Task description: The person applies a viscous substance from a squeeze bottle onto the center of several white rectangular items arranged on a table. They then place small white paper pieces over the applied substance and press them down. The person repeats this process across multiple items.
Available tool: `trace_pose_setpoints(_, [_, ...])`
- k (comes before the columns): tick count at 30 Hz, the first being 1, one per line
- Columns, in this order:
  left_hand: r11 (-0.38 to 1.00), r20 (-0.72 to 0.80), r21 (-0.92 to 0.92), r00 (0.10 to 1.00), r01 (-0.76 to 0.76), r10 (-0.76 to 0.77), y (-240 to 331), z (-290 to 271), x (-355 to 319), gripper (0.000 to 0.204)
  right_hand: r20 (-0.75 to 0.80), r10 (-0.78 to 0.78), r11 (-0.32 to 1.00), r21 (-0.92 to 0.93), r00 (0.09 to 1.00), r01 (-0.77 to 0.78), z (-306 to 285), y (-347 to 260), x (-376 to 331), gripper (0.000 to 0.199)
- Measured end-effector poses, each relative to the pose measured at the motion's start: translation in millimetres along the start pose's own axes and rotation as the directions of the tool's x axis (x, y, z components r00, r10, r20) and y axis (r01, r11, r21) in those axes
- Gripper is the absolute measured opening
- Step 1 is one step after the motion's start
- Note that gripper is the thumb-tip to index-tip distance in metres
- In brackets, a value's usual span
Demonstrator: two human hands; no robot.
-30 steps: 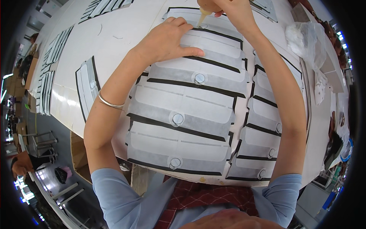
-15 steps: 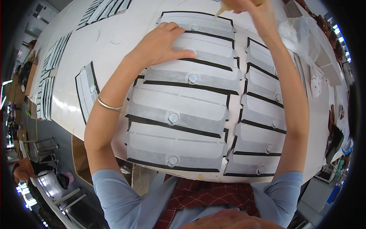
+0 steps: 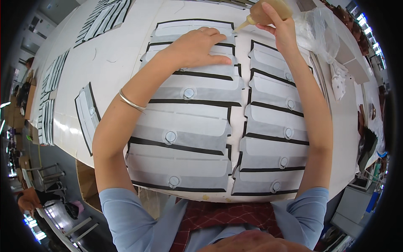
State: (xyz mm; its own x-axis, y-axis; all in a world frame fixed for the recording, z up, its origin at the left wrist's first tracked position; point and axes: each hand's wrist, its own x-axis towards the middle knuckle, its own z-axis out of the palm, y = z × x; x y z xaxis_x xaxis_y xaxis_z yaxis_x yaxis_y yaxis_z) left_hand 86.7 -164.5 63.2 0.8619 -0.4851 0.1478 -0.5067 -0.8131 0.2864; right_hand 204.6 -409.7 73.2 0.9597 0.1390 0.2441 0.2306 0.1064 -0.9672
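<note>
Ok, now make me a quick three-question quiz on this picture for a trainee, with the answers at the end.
1. What does the right hand hold?
a) a pair of scissors
b) a squeeze bottle with a nozzle
c) a paint roller

2. True or false: the bangle is on the person's right arm.

3. Fill in the blank: the left hand is over the ____ of the two columns of black-edged panels between the forearms.

Key:
1. b
2. False; the silver bangle is on the left arm.
3. left
</note>
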Motion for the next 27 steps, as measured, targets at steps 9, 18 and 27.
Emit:
trace_pose_setpoints(9, [1.000,0.058,0.026,0.998,-0.010,0.008,5,3,3,0.078,0.045,-0.127,0.992,0.016,0.991,0.126,2,8,-2,0.036])
trace_pose_setpoints(18, [1.000,0.038,-0.007,0.999,-0.023,0.024,3,5,0,0.081,0.007,-0.081,0.995,-0.050,0.997,0.082,-3,5,-18,0.044])
trace_pose_setpoints(27, [0.997,0.025,-0.071,0.999,-0.024,0.026,-4,2,-9,0.055,0.180,0.150,0.816,0.533,0.972,-0.225,-37,-25,-14,0.046])
